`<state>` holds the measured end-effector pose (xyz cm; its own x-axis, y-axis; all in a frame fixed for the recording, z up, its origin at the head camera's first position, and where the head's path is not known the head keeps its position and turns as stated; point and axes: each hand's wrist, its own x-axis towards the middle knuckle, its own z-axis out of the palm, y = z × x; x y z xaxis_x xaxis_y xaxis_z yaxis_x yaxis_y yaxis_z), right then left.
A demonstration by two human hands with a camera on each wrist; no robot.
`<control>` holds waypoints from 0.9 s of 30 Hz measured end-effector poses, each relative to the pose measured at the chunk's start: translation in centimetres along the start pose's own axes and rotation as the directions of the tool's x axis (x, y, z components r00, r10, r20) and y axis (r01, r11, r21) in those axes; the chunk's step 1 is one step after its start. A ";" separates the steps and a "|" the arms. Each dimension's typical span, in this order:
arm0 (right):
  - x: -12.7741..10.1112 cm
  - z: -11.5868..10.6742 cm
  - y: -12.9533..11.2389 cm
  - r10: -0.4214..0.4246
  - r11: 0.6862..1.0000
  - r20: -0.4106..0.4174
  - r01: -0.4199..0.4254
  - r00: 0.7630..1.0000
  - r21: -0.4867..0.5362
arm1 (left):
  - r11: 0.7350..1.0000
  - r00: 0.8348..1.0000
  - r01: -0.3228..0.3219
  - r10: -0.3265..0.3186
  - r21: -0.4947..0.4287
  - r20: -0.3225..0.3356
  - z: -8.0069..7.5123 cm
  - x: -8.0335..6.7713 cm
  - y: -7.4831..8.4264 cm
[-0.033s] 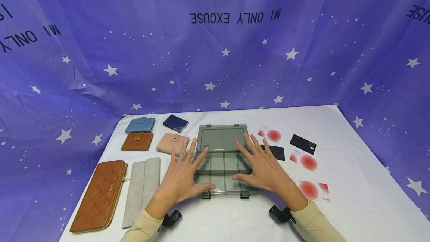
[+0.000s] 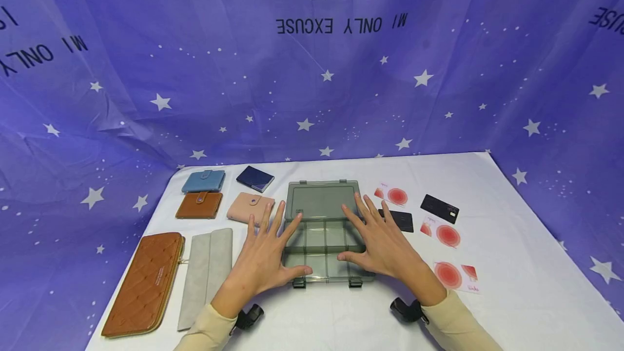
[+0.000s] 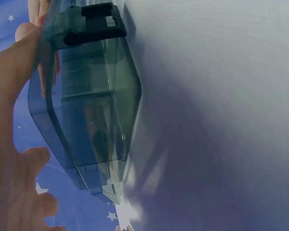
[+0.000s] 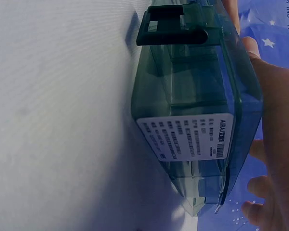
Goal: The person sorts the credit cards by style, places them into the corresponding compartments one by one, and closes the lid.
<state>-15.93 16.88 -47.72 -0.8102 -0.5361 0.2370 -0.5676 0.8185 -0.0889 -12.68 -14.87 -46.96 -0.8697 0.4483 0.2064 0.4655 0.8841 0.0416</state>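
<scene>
Both hands, left hand (image 2: 263, 261) and right hand (image 2: 385, 248), lie flat with fingers spread on the organizer box (image 2: 324, 232), a stiff, light, slick plastic shell best gripped by the side walls under the fingertips.

Around one grey compartment box (image 2: 322, 215) lay six wallets (image 2: 201, 206), four to its far left and two long ones nearer, plus four red-circle cards (image 2: 447, 235) and two black cards (image 2: 440, 208) to its right.

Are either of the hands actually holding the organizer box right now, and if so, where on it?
Nothing is gripped. The left hand and right hand lie flat with straight, spread fingers on the lid of the closed grey plastic box, thumbs near its front edge by the latches.
</scene>
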 end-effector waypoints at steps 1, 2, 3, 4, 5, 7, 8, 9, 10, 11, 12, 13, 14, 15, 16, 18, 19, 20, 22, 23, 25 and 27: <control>0.0 0.0 0.0 0.002 1.000 0.001 -0.002 1.000 0.001 | 1.000 1.000 0.000 0.000 0.000 0.001 0.0 0.0 0.0; 0.0 0.0 0.0 0.003 1.000 0.003 -0.003 1.000 0.001 | 1.000 1.000 0.000 0.000 -0.001 0.001 0.0 0.0 0.0; -0.1 0.0 0.0 0.005 1.000 0.006 -0.005 1.000 0.002 | 1.000 1.000 0.000 0.000 -0.002 0.002 0.0 0.0 0.0; -0.1 0.0 0.0 0.007 1.000 0.006 -0.007 1.000 0.004 | 1.000 1.000 0.000 0.000 -0.004 0.003 0.0 -0.1 0.0; -0.1 -0.1 0.0 0.009 1.000 0.008 -0.009 1.000 0.004 | 1.000 1.000 -0.001 0.001 -0.007 0.004 0.0 -0.1 0.0; -0.1 -0.2 0.1 0.011 1.000 0.005 -0.011 1.000 0.006 | 1.000 1.000 -0.001 0.001 -0.020 0.009 -0.1 -0.1 -0.2; -0.1 -0.3 0.2 0.012 1.000 0.000 -0.012 1.000 0.007 | 0.999 1.000 -0.001 0.001 -0.033 0.012 -0.1 -0.1 -0.3; 0.0 -0.4 0.3 0.013 1.000 -0.005 -0.013 1.000 0.012 | 0.999 1.000 -0.001 0.002 -0.045 0.015 -0.2 -0.1 -0.4; 0.0 -0.6 0.4 0.013 1.000 -0.012 -0.013 1.000 0.016 | 0.998 1.000 -0.002 0.003 -0.058 0.020 -0.3 -0.1 -0.5; 0.0 -0.8 0.6 0.015 1.000 -0.015 -0.015 1.000 0.019 | 0.997 1.000 -0.004 0.005 -0.071 0.023 -0.4 -0.1 -0.7; 0.0 -0.9 0.8 0.021 0.999 -0.013 -0.021 1.000 0.028 | 0.996 1.000 -0.006 0.008 -0.083 0.026 -0.5 -0.1 -0.9; 0.0 -1.1 1.0 0.028 0.999 -0.013 -0.028 1.000 0.039 | 0.995 0.999 -0.012 0.015 -0.098 0.028 -0.6 -0.1 -1.1; 0.0 -1.3 1.3 0.034 0.998 -0.013 -0.033 0.999 0.050 | 0.993 0.999 -0.020 0.023 -0.113 0.032 -0.7 -0.1 -1.3; 0.0 -1.5 1.6 0.040 0.997 -0.014 -0.039 0.999 0.064 | 0.992 0.999 -0.031 0.035 -0.120 0.032 -0.9 -0.1 -1.5; 0.0 -1.7 2.0 0.046 0.996 -0.015 -0.045 0.999 0.076 | 0.990 0.998 -0.044 0.049 -0.134 0.032 -1.0 -0.1 -1.7; 0.0 -2.1 2.8 0.056 0.994 -0.030 -0.053 0.998 0.098 | 0.984 0.997 -0.077 0.081 -0.163 0.019 -1.4 -0.1 -2.2; 0.0 -2.3 3.2 0.057 0.993 -0.046 -0.052 0.997 0.107 | 0.979 0.995 -0.093 0.097 -0.180 0.014 -1.6 -0.2 -2.4; -0.1 -2.5 3.7 0.056 0.992 -0.067 -0.048 0.996 0.114 | 0.975 0.993 -0.112 0.115 -0.190 0.007 -1.7 -0.3 -2.6; -0.3 -2.8 4.7 0.064 0.990 -0.098 -0.051 0.993 0.131 | 0.964 0.989 -0.146 0.148 -0.223 -0.007 -2.0 -0.6 -3.0; -0.4 -2.9 5.3 0.069 0.989 -0.108 -0.054 0.992 0.138 | 0.957 0.986 -0.164 0.166 -0.239 -0.014 -2.1 -0.7 -3.2; -0.8 -3.1 6.3 0.089 0.985 -0.107 -0.072 0.990 0.154 | 0.943 0.980 -0.198 0.200 -0.266 -0.022 -2.1 -1.0 -3.5; -1.1 -3.4 7.4 0.132 0.979 -0.074 -0.118 0.989 0.168 | 0.928 0.973 -0.228 0.230 -0.293 -0.030 -2.1 -1.2 -3.9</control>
<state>-18.75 24.27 -45.39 -0.8648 -0.4071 0.2939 -0.4847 0.8296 -0.2772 -13.06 -19.11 -45.36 -0.7342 0.6353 0.2393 0.6787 0.6796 0.2783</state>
